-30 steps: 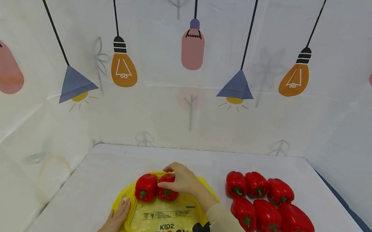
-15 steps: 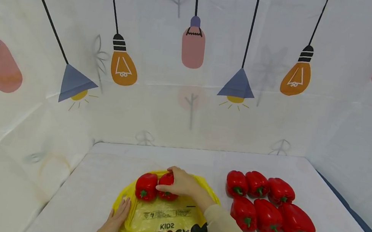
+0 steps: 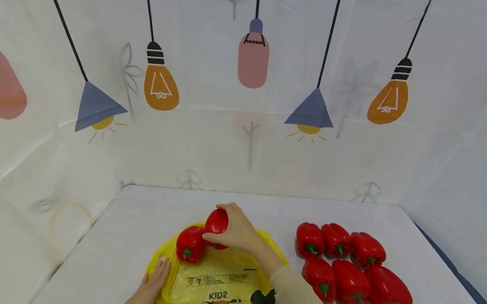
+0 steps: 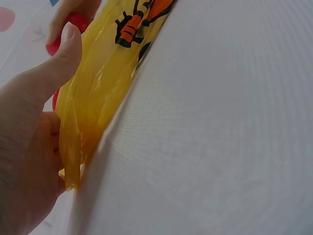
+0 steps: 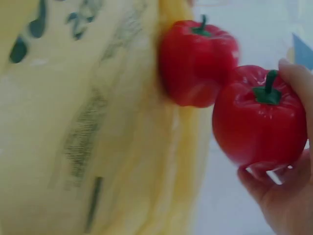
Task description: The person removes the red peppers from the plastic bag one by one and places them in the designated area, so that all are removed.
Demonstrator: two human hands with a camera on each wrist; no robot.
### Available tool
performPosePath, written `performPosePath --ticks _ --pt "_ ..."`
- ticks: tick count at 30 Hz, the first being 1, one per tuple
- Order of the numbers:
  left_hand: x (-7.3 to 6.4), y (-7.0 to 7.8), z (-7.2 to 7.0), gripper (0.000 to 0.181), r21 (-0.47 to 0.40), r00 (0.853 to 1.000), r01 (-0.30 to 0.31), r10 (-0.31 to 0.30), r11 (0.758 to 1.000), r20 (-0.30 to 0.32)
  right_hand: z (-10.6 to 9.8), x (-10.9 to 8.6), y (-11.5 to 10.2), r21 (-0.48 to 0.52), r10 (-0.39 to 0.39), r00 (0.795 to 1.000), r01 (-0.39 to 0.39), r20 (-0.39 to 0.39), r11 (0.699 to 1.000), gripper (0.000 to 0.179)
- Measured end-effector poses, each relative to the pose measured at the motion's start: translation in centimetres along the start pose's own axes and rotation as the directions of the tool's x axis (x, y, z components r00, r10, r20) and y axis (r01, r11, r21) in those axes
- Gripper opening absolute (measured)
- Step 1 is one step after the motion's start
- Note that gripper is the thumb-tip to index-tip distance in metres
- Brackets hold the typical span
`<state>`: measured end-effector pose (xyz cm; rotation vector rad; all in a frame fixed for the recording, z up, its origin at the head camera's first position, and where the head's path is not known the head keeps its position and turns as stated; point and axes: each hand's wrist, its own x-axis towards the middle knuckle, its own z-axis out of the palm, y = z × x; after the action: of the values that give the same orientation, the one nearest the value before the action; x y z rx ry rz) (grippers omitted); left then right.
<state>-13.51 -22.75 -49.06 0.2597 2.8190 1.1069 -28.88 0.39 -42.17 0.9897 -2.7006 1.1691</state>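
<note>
My right hand [image 3: 238, 229] grips a red bell pepper [image 5: 261, 129], thumb on one side and fingers on the other. It is lifted above the back part of a yellow plastic bag [image 3: 197, 295], its green stem facing the right wrist camera. Just left of it, a second red bell pepper [image 3: 190, 244] sits on the bag. My left hand [image 3: 149, 286] rests at the bag's left edge with fingers extended and thumb spread. From the left wrist, the bag's crumpled edge [image 4: 93, 103] hides part of those fingers.
Several more red bell peppers [image 3: 349, 284] lie in two rows at the right of the white table [image 3: 92, 255]. A pale curtain [image 3: 207, 153] printed with lamps hangs behind the table and along its sides.
My right hand has closed round the right-hand bell pepper and raised it off the bag, up and slightly left. My left hand stays at the bag's edge.
</note>
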Motion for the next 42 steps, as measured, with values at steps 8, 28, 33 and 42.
performPosePath --ticks 8,28,33,42 --pt "0.1 0.1 0.0 0.105 0.029 1.0 -0.007 0.006 1.0 0.017 -2.3 -0.1 -2.2 0.007 -0.211 0.972 0.213 -0.105 0.977 0.08" --pt "0.5 0.6 0.0 0.107 0.062 0.998 0.061 -0.063 0.996 0.03 -6.4 -2.6 -3.1 0.023 -0.272 0.951 0.278 -0.147 0.96 0.079" --pt "0.5 0.4 -0.1 0.108 0.048 0.998 0.052 -0.054 0.998 0.041 -7.7 -3.7 -2.8 0.023 -0.266 0.95 0.273 -0.161 0.962 0.08" --pt "0.6 0.5 0.0 0.109 0.077 0.995 0.09 -0.093 0.993 0.041 -9.4 -5.5 -2.0 -0.009 -0.29 0.936 0.294 -0.198 0.956 0.084"
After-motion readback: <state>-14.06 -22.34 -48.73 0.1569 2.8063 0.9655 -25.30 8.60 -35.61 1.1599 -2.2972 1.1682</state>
